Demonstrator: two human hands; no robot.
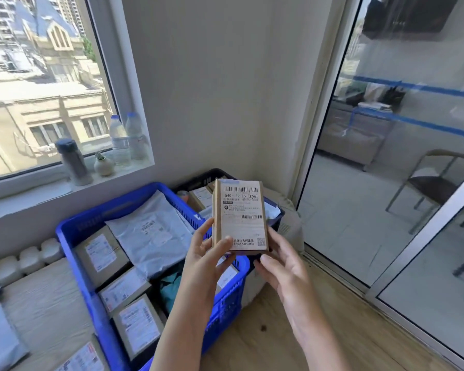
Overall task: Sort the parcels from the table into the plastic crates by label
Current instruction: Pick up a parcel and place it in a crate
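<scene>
A small brown cardboard parcel [239, 218] with a white barcode label facing me is held upright above the crates. My left hand [208, 253] grips its lower left edge, thumb on the front. My right hand [281, 261] touches the parcel's lower right corner with relaxed fingers. Below it stands a blue plastic crate [73, 236] filled with several boxes and grey mailer bags. Behind that, a dark crate [212, 174] in the corner also holds parcels.
A table surface [46, 298] with more parcels lies at the lower left. Bottles and a flask [74, 162] stand on the window sill. A glass sliding door [386, 156] is on the right, with wooden floor [265, 330] below.
</scene>
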